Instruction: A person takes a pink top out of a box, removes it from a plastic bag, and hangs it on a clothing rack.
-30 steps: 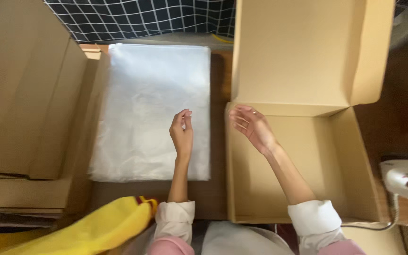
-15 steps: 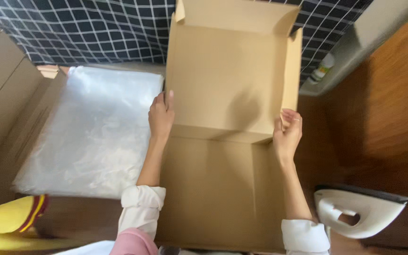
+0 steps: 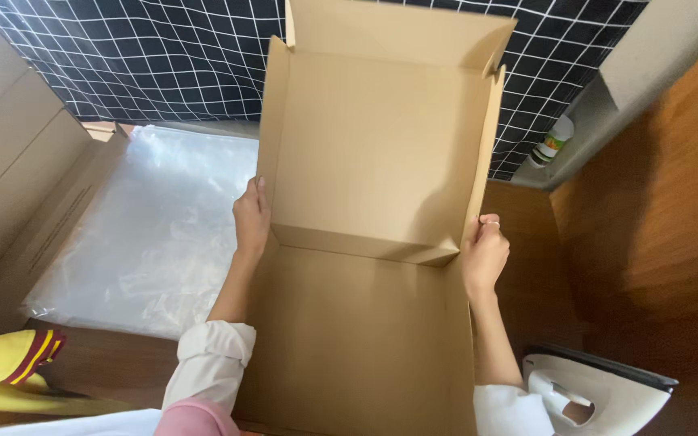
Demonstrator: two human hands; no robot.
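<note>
Head view, looking down: the person is gripping a brown cardboard box (image 3: 369,323) lying open on the wooden table (image 3: 527,266). The left hand (image 3: 250,220) is pinching the left side wall, the right hand (image 3: 485,257) the right wall, both at the lid's hinge crease. Pressing evenly on both sides is probably keeping the walls square. Clear plastic bags (image 3: 155,234) are lying alongside.

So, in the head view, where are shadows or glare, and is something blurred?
Head view: a soft shadow lies inside the cardboard box lid near the right hand; the clear plastic sheets beside the left hand show pale glare; the wooden surface at right looks smeared.
</note>
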